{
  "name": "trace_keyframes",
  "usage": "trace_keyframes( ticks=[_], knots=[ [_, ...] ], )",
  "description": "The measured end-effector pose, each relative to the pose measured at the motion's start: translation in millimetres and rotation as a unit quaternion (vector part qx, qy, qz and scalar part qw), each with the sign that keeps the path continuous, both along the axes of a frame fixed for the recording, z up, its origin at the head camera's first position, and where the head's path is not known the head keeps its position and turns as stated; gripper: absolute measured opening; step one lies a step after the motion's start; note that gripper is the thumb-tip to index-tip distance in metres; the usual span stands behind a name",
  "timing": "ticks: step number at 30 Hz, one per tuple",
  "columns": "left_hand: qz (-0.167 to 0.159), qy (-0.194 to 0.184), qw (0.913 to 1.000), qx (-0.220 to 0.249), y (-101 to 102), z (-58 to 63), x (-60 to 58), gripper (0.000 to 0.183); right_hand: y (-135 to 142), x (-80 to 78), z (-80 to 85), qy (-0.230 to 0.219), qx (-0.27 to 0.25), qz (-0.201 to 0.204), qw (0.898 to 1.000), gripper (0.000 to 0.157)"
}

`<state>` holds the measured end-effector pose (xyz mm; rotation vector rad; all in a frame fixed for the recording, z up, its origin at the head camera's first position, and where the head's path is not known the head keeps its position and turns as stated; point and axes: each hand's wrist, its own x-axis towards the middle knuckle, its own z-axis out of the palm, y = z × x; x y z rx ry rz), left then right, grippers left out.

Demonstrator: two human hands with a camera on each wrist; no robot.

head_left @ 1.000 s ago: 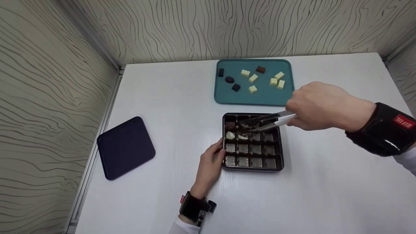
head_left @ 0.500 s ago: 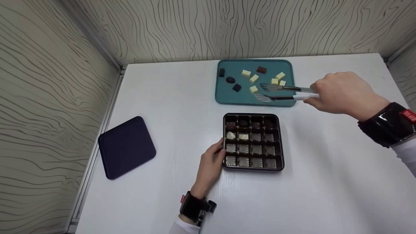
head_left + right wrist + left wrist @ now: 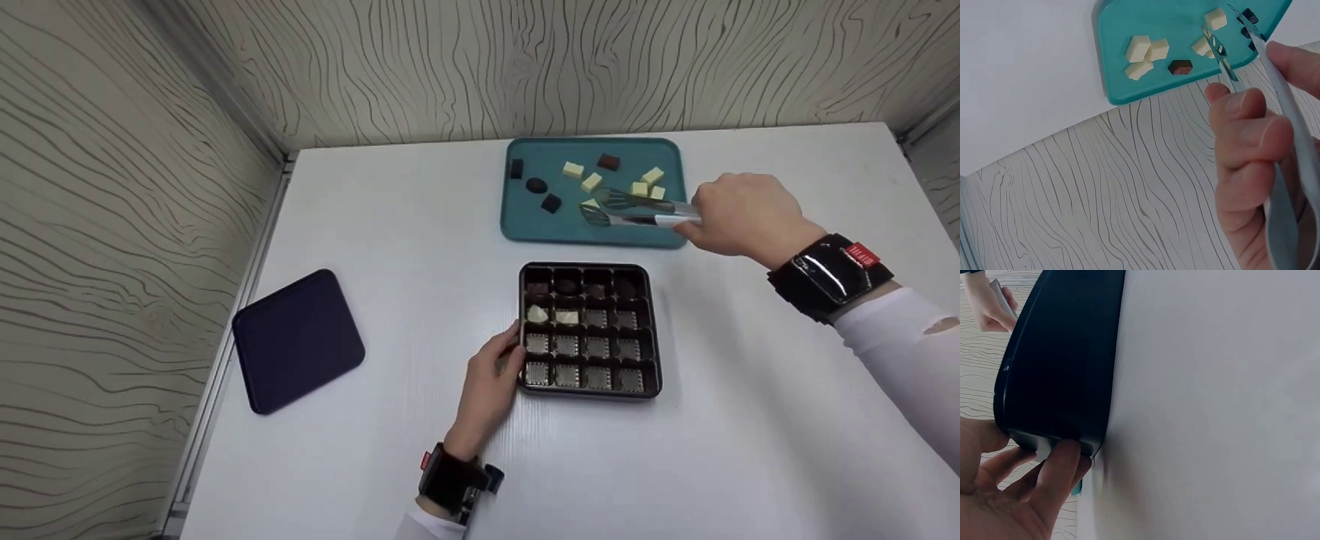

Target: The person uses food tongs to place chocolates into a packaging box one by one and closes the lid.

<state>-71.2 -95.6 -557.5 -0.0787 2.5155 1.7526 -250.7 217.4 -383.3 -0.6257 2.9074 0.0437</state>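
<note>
My right hand (image 3: 748,214) grips metal serving tongs (image 3: 641,220) over the teal tray. Their two slotted ends are apart, with a white chocolate (image 3: 1216,18) between them in the right wrist view. My left hand (image 3: 486,390) rests its fingers and thumb against the left wall of a dark divided chocolate box (image 3: 591,394). In the left wrist view, the fingertips (image 3: 1067,453) touch the box's end wall. Dark and brown chocolates fill the box's back row. Two white pieces, one a white chocolate (image 3: 567,318), sit at the left of the second row.
The teal tray (image 3: 555,229) lies behind the box, bearing several white chocolates, a brown chocolate (image 3: 608,161) and several dark ones, including an oval dark chocolate (image 3: 536,185). A dark square lid (image 3: 300,341) lies at left. Wood-patterned panels (image 3: 480,67) stand behind and beside the table.
My right hand has moved the tongs from the box back to over the tray, uncovering a white chocolate in the second row. My left hand stays at the box's side.
</note>
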Motion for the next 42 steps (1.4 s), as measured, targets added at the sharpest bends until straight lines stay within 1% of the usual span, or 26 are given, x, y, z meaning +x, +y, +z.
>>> trace_keyframes(
  ticks=[4, 7, 12, 20, 27, 32, 36, 39, 42],
  knots=[
    [-0.003, -0.005, 1.0000, -0.001, 0.5, 1.7, -0.1, 0.049, -6.0, -3.0, -2.9, -0.007, 0.002, -0.008, 1.000, 0.040],
    [-0.003, -0.002, 1.0000, -0.003, 0.6, 1.8, -0.2, 0.049, -10.5, -5.4, -3.8, -0.010, 0.004, -0.010, 1.000, 0.043],
    [0.001, -0.004, 1.0000, 0.003, 0.4, 0.7, -0.5, 0.049, -17.3, -9.6, -2.5, -0.016, 0.008, -0.010, 1.000, 0.047],
    [-0.001, -0.005, 0.9999, 0.011, 0.0, -0.1, -0.7, 0.049, -23.1, -11.6, -0.8, -0.016, 0.004, -0.006, 1.000, 0.050],
    [-0.005, -0.001, 1.0000, 0.004, 0.0, 2.6, -0.4, 0.049, -25.9, -11.3, -2.8, -0.004, 0.000, 0.002, 1.000, 0.046],
    [-0.006, 0.000, 1.0000, -0.002, 1.0, 2.4, -0.4, 0.049, -23.8, -7.1, -1.2, -0.005, 0.000, 0.003, 1.000, 0.048],
    [-0.005, -0.001, 1.0000, 0.003, 0.8, 2.0, -0.7, 0.049, -19.3, -0.2, 5.3, 0.002, -0.006, 0.005, 1.000, 0.051],
    [-0.004, 0.002, 0.9999, 0.009, 0.3, 1.5, -0.8, 0.049, -13.0, 8.6, 12.8, 0.004, -0.014, 0.012, 1.000, 0.045],
    [-0.005, 0.001, 0.9999, 0.011, 0.2, 0.9, -0.7, 0.049, -4.8, 21.5, 20.4, 0.002, -0.022, 0.024, 0.999, 0.033]
  ],
)
